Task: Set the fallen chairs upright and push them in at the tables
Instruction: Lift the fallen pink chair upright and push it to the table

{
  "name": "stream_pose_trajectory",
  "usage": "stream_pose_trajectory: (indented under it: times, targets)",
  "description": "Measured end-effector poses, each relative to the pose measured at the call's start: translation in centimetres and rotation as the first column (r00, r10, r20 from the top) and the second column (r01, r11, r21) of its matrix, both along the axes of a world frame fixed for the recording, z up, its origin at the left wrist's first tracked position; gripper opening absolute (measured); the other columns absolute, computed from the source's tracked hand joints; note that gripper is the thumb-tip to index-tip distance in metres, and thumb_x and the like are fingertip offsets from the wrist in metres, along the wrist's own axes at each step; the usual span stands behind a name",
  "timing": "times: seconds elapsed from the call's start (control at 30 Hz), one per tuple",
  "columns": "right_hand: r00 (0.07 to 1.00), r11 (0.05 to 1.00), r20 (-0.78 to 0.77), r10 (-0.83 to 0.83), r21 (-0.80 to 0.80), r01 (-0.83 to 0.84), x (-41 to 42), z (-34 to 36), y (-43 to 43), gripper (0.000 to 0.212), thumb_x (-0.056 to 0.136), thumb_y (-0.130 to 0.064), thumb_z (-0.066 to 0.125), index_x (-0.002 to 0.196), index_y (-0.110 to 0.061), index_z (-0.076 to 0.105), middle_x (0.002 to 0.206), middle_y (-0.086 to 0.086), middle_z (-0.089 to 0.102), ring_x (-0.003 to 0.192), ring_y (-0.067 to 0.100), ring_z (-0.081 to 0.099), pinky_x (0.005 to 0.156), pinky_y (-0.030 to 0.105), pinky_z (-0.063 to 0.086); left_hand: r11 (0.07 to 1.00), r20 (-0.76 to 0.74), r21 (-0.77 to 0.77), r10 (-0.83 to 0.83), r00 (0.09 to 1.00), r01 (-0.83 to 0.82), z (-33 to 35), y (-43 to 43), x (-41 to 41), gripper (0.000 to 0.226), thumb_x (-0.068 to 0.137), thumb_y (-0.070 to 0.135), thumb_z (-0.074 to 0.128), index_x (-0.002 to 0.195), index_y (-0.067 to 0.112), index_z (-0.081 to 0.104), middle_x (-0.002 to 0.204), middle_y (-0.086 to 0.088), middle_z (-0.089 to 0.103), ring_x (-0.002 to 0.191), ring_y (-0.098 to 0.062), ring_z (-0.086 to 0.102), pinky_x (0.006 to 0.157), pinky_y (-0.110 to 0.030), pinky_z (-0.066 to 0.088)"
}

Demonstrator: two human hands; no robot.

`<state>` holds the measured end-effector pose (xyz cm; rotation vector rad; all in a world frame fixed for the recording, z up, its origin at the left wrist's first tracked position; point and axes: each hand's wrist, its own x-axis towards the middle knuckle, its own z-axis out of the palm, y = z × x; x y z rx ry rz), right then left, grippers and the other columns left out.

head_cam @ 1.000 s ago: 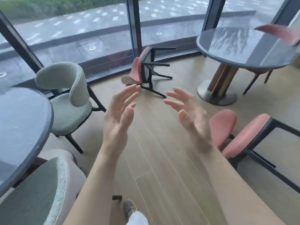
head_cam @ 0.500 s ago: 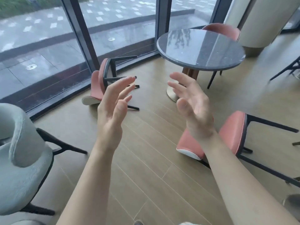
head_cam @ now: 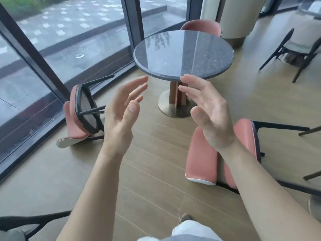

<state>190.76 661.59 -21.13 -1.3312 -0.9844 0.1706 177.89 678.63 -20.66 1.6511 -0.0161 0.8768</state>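
Pink chairs lie tipped over: the window chair (head_cam: 71,124) just left of the left hand (head_cam: 119,119), the near chair (head_cam: 201,159) under the right hand (head_cam: 208,112). Both hands hang empty, fingers straight, palms facing each other (readied, I judge, to seize a frame). Beyond them a round stone table (head_cam: 182,54) stands on the plank floor (head_cam: 156,153); a glass wall (head_cam: 52,49) runs off leftward.

No readable text, labels, brands, numbers or signs anywhere.
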Motion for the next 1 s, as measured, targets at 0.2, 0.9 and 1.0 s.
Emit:
stream_pose_trajectory:
  times: [0.2, 0.9, 1.0]
  targets:
    - [0.995, 0.995, -0.012, -0.099, 0.005, 0.099, 6.7, -0.1, 4.3, 0.100, 0.085, -0.079, 0.061, 0.144, 0.001, 0.050, 0.146, 0.011, 0.058, 0.137, 0.027, 0.059, 0.119, 0.046, 0.043, 0.999, 0.003, 0.008, -0.044, 0.999, 0.044, 0.9, 5.7, 7.8, 0.060, 0.097, 0.073, 0.052, 0.138, 0.030, 0.059, 0.151, -0.002, 0.059, 0.142, -0.030, 0.057, 0.113, -0.049, 0.046]
    - [0.433, 0.428, -0.139, -0.890, 0.068, 0.901, 13.8, -4.0, 13.6, 0.091, 0.088, -0.073, 0.061, 0.144, -0.003, 0.047, 0.145, 0.019, 0.057, 0.132, 0.029, 0.062, 0.112, 0.038, 0.048, 0.526, -0.090, 0.006, -0.847, 0.524, 0.850, -0.3, 15.3, 37.3, 0.027, 0.110, 0.043, 0.046, 0.124, 0.046, 0.069, 0.142, 0.005, 0.066, 0.141, -0.027, 0.057, 0.111, -0.040, 0.045]
    - [0.360, 0.353, -0.152, -0.920, 0.073, 0.933, 15.0, -5.2, 13.1, 0.092, 0.087, -0.075, 0.061, 0.145, -0.005, 0.046, 0.144, 0.019, 0.058, 0.132, 0.029, 0.062, 0.114, 0.046, 0.048, 0.488, -0.086, -0.040, -0.871, 0.484, 0.872, -2.0, 14.5, 39.5, 0.027, 0.110, 0.042, 0.047, 0.123, 0.045, 0.070, 0.140, 0.002, 0.068, 0.139, -0.027, 0.059, 0.109, -0.039, 0.047]
